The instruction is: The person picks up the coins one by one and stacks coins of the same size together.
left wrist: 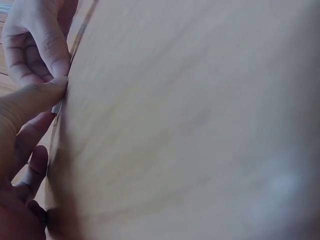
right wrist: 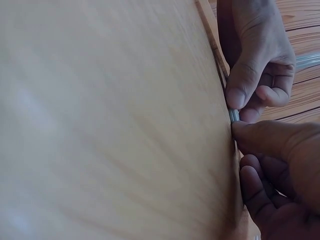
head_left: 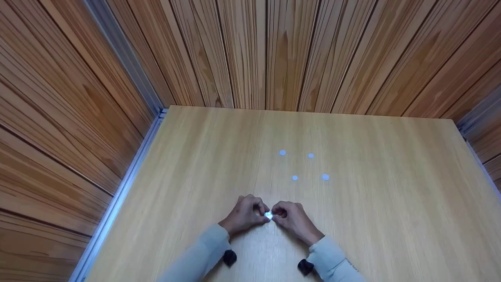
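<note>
A small pale, roundish piece sits between my two hands, low over the table near its front. My left hand pinches its left side between thumb and forefinger. From the other side my right hand pinches it the same way. Edge-on in the right wrist view, the pale piece shows fine lines like thin stacked layers. Only a sliver of the piece shows in the left wrist view; the fingers hide the rest. Both hands' other fingers are curled close to the tabletop.
Several small pale blue-white discs lie apart beyond my hands, among them a far-left disc and a near-right disc. Wood-plank walls and a metal rail bound the wooden table. Black wrist cameras sit at both sleeves.
</note>
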The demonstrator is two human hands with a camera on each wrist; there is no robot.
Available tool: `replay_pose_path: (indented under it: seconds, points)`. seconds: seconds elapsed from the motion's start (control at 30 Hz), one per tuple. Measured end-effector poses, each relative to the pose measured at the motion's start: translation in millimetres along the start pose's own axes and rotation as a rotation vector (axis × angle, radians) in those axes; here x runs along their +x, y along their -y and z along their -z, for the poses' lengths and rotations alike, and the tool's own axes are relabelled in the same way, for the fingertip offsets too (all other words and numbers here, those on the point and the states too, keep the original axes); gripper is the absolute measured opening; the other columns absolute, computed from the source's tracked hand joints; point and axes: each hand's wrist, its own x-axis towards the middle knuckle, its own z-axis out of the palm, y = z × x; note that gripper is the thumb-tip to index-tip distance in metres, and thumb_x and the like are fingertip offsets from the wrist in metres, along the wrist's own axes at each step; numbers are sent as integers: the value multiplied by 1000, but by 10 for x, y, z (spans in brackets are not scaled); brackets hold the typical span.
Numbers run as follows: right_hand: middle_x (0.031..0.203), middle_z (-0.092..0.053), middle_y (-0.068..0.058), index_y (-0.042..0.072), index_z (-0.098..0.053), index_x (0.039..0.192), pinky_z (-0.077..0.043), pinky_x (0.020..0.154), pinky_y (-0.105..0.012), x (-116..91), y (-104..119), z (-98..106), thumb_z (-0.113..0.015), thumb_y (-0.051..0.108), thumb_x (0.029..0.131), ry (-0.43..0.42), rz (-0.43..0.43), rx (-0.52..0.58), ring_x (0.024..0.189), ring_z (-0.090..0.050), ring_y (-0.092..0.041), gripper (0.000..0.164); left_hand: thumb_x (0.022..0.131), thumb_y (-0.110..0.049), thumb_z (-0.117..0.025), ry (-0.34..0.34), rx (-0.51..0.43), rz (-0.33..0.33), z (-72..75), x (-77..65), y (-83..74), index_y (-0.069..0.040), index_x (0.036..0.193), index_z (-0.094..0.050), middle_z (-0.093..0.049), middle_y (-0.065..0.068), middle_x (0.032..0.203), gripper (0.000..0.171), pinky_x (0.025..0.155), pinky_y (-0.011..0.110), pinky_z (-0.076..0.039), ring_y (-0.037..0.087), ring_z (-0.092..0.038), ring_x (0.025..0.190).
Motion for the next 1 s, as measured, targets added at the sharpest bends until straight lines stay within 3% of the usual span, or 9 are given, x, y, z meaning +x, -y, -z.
replay_pose_path:
  seconds: [0.43, 0.77, 1.0]
  points:
    - [87, -70, -3, 5, -71, 91, -48, 68, -25, 15, 23, 14, -74, -2, 85, 1, 1, -9, 77, -59, -9, 10, 78, -15, -86, -11, 20, -9, 11, 0, -6, -15, 76, -65, -73, -17, 92, 21, 85, 37, -26, 5, -53, 84]
    - [86, -69, 4, 7, -72, 93, -48, 69, -24, 15, 29, 39, -75, 2, 86, 17, -41, 21, 77, -60, -8, 9, 77, -16, -86, -16, 25, 24, 3, 3, -6, -16, 75, -65, -71, -20, 90, 21, 85, 37, -26, 5, -53, 84]
    - [82, -67, 5, 6, -73, 92, -47, 67, -23, 26, 19, 90, -76, 9, 88, 30, -62, 55, 73, -59, -8, 6, 78, -15, -86, -4, 39, 12, -14, 3, -4, -16, 81, -71, -70, -15, 85, 16, 84, 37, -26, 6, -53, 84]
